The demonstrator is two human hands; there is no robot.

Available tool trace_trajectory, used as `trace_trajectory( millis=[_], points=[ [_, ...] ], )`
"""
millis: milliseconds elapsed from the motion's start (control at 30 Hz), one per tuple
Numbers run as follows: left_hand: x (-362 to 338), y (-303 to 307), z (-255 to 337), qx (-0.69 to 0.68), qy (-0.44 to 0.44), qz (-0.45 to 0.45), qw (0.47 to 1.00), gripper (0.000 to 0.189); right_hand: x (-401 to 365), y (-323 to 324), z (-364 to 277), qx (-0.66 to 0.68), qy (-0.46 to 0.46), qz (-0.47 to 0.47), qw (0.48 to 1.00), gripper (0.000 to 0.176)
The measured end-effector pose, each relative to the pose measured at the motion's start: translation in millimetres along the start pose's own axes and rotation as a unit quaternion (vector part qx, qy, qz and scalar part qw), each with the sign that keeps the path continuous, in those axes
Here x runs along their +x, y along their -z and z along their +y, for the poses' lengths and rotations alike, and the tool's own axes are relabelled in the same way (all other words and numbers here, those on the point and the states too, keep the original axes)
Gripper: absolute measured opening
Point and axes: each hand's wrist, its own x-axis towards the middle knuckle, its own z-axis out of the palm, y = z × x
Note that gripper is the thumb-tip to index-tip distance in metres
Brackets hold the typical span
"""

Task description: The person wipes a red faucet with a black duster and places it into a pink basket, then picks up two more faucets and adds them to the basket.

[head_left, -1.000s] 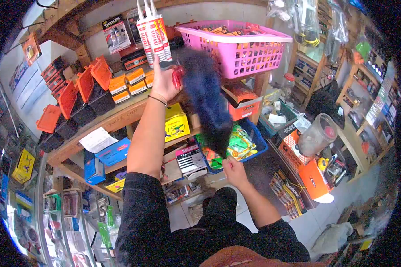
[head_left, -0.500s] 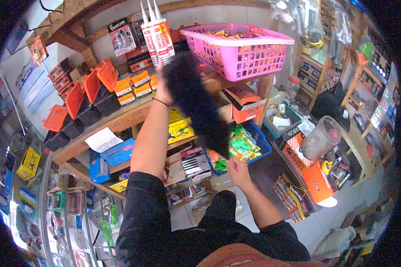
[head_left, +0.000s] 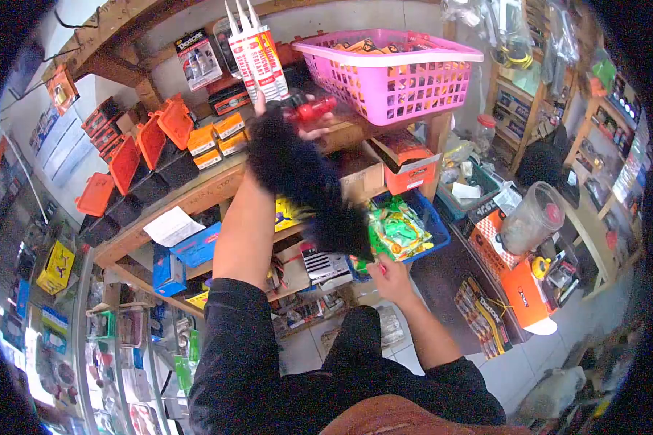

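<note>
A fluffy black duster (head_left: 308, 181) slants across the middle of the view, blurred by motion. My right hand (head_left: 393, 281) is closed round its handle at the lower end, where a bit of pink-red shows. My left hand (head_left: 315, 129) reaches up to the shelf, partly hidden behind the duster's upper end. Its fingers curl about a red item (head_left: 312, 110) whose kind I cannot make out. Close to my left thumb stand white and red silicone sealant tubes (head_left: 257, 61), nozzles up, their bases covered.
A pink basket (head_left: 384, 61) full of small packets sits on the shelf at right. Orange-lidded black bins (head_left: 141, 174) and small orange boxes (head_left: 218, 141) line the left. Below are a blue crate (head_left: 435, 243) of green packets and a clear jar (head_left: 533, 221).
The duster's upper end has shifted left and down, uncovering my left fingers and the red item. My right hand stays low, near the blue crate. The view has shifted slightly.
</note>
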Motion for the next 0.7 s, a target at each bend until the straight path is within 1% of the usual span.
trace_trajectory(
  millis=[33, 67, 100, 133, 167, 200, 233, 267, 300, 333, 367, 433, 467, 500, 533, 567, 600, 667, 700],
  points=[
    [1, -1, 0, -0.002, 0.003, -0.021, 1.000, 0.088, 0, 1, 3, -0.010, -0.029, -0.004, 1.000, 0.028],
    [1, -3, -6, 0.035, -0.042, 0.080, 0.995, 0.088, 0, 1, 6, -0.019, -0.059, -0.009, 0.998, 0.028],
    [-4, -24, -8, 0.072, -0.087, 0.180, 0.977, 0.088, 0, 0, 6, -0.018, -0.063, -0.008, 0.998, 0.028],
    [5, 7, 5, -0.067, 0.028, 0.001, 0.997, 0.088, 0, -1, 6, 0.031, -0.093, 0.014, 0.995, 0.027],
    [3, 12, -4, 0.028, 0.035, 0.091, 0.995, 0.089, 2, -3, 6, 0.079, -0.122, 0.035, 0.989, 0.027],
    [6, 18, 1, -0.053, 0.067, -0.012, 0.996, 0.090, 0, -2, 7, 0.082, -0.132, 0.012, 0.988, 0.028],
    [9, 25, 5, -0.133, 0.098, -0.114, 0.980, 0.090, 0, 0, 6, 0.083, -0.132, 0.010, 0.988, 0.028],
    [11, 31, 1, -0.040, 0.054, -0.046, 0.997, 0.090, -2, 3, 5, 0.015, -0.092, -0.029, 0.995, 0.028],
    [7, 7, -2, 0.053, 0.011, 0.023, 0.998, 0.090, -3, 6, 2, -0.053, -0.053, -0.067, 0.995, 0.028],
    [7, 14, -3, -0.027, 0.007, -0.024, 0.999, 0.086, -3, 8, -1, -0.053, -0.056, -0.067, 0.995, 0.028],
    [7, 18, -3, -0.029, 0.009, -0.024, 0.999, 0.086, -1, 8, -4, -0.036, -0.067, -0.057, 0.995, 0.028],
    [3, 4, 1, -0.043, 0.031, -0.125, 0.991, 0.085, 0, 5, -5, -0.020, -0.078, -0.046, 0.996, 0.029],
    [2, -5, -7, 0.107, -0.058, 0.105, 0.987, 0.085, 0, 2, -3, 0.019, -0.106, -0.024, 0.994, 0.030],
    [3, -6, -2, 0.000, 0.014, 0.038, 0.999, 0.083, 2, 0, -2, 0.058, -0.133, -0.002, 0.989, 0.031],
    [2, -7, -3, 0.013, -0.005, 0.078, 0.997, 0.086, 2, 1, -2, 0.056, -0.131, -0.001, 0.990, 0.031],
    [1, -9, -6, 0.024, -0.023, 0.118, 0.992, 0.090, 1, 3, -3, 0.011, -0.106, -0.014, 0.994, 0.031],
    [-1, -9, -6, 0.024, -0.024, 0.116, 0.993, 0.090, 1, 4, -4, -0.035, -0.081, -0.025, 0.996, 0.030],
    [-5, -8, -5, 0.057, -0.021, 0.057, 0.996, 0.091, 0, 4, 1, -0.032, -0.083, -0.027, 0.996, 0.029],
    [-5, -12, -6, 0.057, -0.021, 0.058, 0.996, 0.091, -1, 3, 1, -0.028, -0.086, -0.031, 0.995, 0.029]
  ],
)
